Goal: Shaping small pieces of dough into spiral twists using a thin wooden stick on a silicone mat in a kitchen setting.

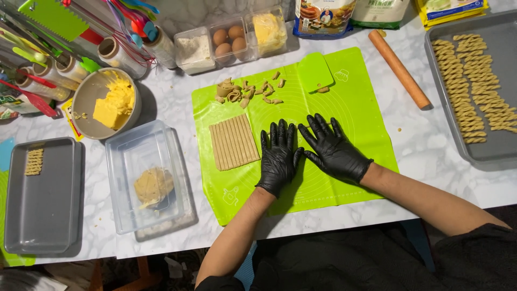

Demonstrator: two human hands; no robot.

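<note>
— What is the surface like?

— A white marble-patterned countertop point(420, 145), crowded. At its centre lies a bright green silicone baking mat point(355, 108). Both hands rest on it in black gloves: the left hand point(278, 156) lies flat with fingers spread, and the right hand point(331, 148) lies flat beside it at three o'clock, fingers fanned, the two touching at the thumbs. Whether anything is pressed beneath the palms, I cannot tell.

— And the dough?

— A tan rectangular slab of dough cut into narrow strips point(233, 141) sits on the mat just at nine o'clock of the left hand, apart from it. Curled tan dough trimmings point(245, 90) lie at twelve o'clock of the slab, and a green plastic scraper point(315, 71) is near the mat's far edge.

— Around the mat?

— At three o'clock, a grey metal baking tray point(484, 153) holds rows of twisted dough sticks point(476, 86); a wooden rolling pin point(399, 70) lies between it and the mat. At nine o'clock, a clear plastic tub point(124, 161) holds a lump of dough; beyond it sit a round grey bowl of yellow butter point(81, 102) and a second grey tray point(54, 215).
</note>
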